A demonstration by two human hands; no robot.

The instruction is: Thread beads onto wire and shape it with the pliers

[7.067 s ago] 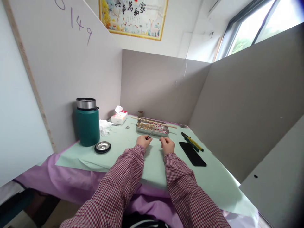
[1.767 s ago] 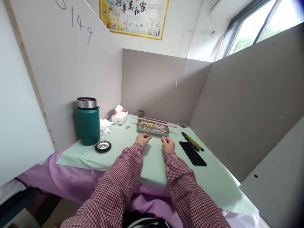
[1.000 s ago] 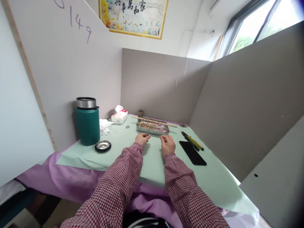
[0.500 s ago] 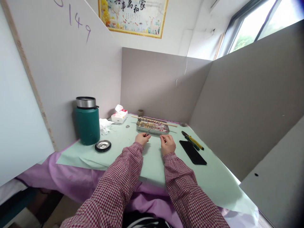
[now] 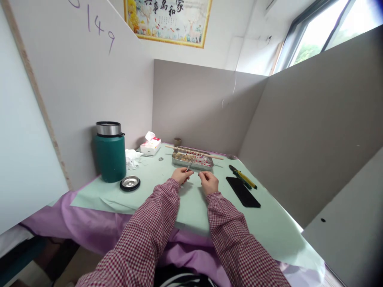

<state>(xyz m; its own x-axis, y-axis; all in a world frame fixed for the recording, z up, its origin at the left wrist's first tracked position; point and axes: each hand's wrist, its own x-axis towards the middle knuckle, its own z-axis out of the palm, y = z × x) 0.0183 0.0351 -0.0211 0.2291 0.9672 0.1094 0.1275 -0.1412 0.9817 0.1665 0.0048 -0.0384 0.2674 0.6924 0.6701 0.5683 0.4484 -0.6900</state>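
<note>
**Right hand (image 5: 209, 182) has moved nearer left hand (image 5: 180, 175)**

Head view: left fingers pinch one slim tool (image 5: 189, 166); right fingertips press together, any contents too small to tell. One metal tray (image 5: 178, 162), one stick (image 5: 216, 157) across it, sits just beyond.

My left arm (image 5: 146, 223) and right arm (image 5: 231, 225) stretch far forward. My left grip (image 5: 180, 175) is pinched; my right grip (image 5: 210, 183) curls inward, near it but apart.

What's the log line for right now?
left hand: holding slim metal tool | right hand: pinched, contents unclear | metal tray: beyond hands, wooden stick across | pliers: right of hands
</note>
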